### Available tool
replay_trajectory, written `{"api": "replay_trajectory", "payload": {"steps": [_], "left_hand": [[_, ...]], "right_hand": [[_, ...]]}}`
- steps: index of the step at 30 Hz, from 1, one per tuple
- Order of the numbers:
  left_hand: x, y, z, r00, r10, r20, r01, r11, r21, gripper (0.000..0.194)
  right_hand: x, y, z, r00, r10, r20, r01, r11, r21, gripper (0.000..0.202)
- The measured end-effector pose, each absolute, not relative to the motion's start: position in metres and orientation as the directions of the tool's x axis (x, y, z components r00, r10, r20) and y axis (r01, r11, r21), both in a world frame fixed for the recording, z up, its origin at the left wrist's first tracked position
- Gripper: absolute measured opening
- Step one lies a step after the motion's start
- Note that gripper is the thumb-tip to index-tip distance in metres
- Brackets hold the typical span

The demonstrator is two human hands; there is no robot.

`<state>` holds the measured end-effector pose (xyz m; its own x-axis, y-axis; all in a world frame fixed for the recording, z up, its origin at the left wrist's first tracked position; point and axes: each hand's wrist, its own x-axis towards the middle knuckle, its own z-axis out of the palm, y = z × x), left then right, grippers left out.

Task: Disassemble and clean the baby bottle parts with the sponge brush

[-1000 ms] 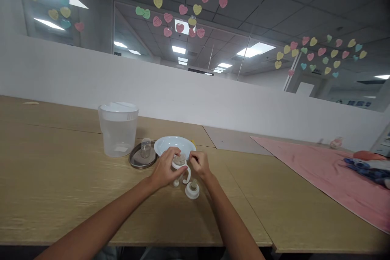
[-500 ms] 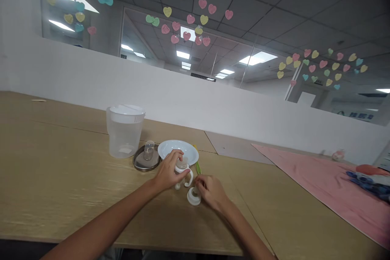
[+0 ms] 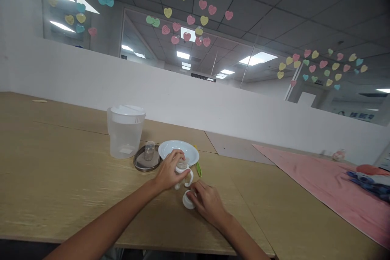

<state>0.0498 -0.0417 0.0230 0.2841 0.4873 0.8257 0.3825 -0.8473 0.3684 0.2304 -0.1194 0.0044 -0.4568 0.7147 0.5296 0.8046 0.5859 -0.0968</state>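
My left hand [image 3: 170,171] is closed around a clear baby bottle [image 3: 183,165] with white curved handles, whose open-looking neck faces up. Just to its right and nearer me, the fingers of my right hand [image 3: 209,202] grip a white bottle collar [image 3: 188,201] with what looks like a teat in it, partly hidden by the fingers. The collar is low over the table, apart from the bottle. Behind the left hand sits a pale blue-white bowl [image 3: 170,145]. A green-handled utensil [image 3: 199,169] lies beside the bowl; its far end is mostly hidden.
A lidded translucent pitcher [image 3: 125,136] stands at the left. Between it and the bowl, a round metal tray [image 3: 140,168] bears a clear dome cap [image 3: 149,151]. Pink cloth [image 3: 319,178] covers the table's right side. A white wall [image 3: 183,97] rises behind.
My right hand has moved slightly left and towards me, carrying the collar with it. The green handle shows more now. My left hand and the bottle stay put.
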Motion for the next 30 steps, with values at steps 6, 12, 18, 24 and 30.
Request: {"api": "replay_trajectory", "payload": {"steps": [6,12,18,24,30], "left_hand": [[0.051,-0.042,0.022,0.288,0.473,0.832,0.396,-0.85,0.346,0.023],[0.049,-0.042,0.024,0.291,0.488,0.823,0.401,-0.843,0.358,0.021],[0.046,-0.042,0.025,0.325,0.474,0.818,0.307,-0.872,0.383,0.01],[0.048,-0.04,0.022,0.292,0.441,0.849,0.294,-0.886,0.359,0.013],[0.044,-0.04,0.025,0.3,0.411,0.861,0.302,-0.897,0.322,0.016]], "right_hand": [[0.231,-0.11,0.018,-0.316,0.471,0.824,0.725,0.68,-0.111,0.021],[0.204,-0.063,0.057,0.268,0.402,0.876,0.585,0.654,-0.479,0.029],[0.182,-0.038,0.044,0.389,0.476,0.789,0.487,0.621,-0.614,0.033],[0.183,-0.042,0.032,0.311,0.482,0.819,0.515,0.639,-0.572,0.029],[0.183,-0.043,0.029,0.276,0.454,0.847,0.541,0.655,-0.527,0.025]]}}
